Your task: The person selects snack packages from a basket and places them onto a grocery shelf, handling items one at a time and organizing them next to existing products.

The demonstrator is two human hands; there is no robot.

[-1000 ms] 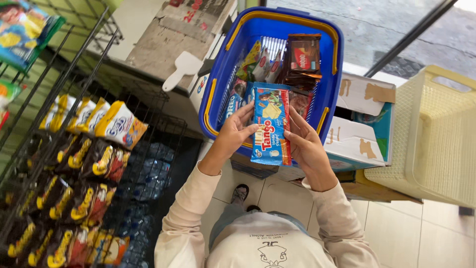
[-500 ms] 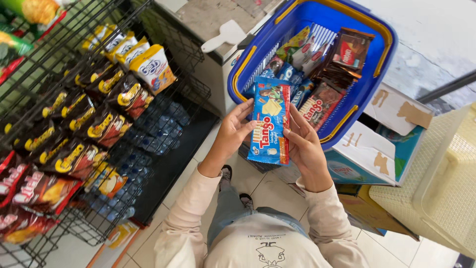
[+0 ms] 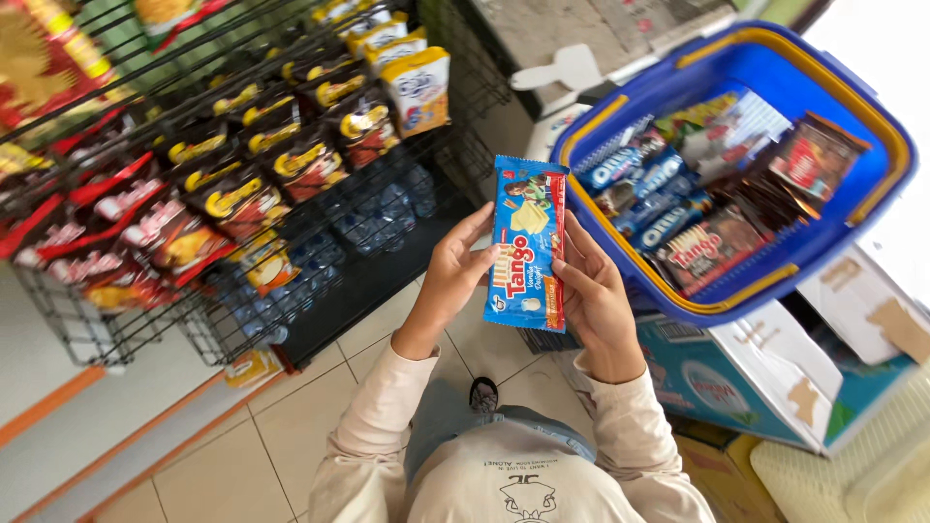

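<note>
Wafer pack (image 3: pixel 526 247) upright btwn left hand (image 3: pixel 455 276) & right hand (image 3: pixel 593 295), both gripping its edges.

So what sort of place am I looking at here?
Most likely a small grocery or convenience shop. A black wire rack holds rows of snack bags, a blue shopping basket is full of packaged biscuits, and both hands, left hand and right hand, hold a blue wafer packet.

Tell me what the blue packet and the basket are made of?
Packet: looks like thin glossy plastic film, since it shines and has crimped ends. Basket: likely hard moulded plastic, smooth blue walls with a yellow rim. Both hands hold the packet.
</note>
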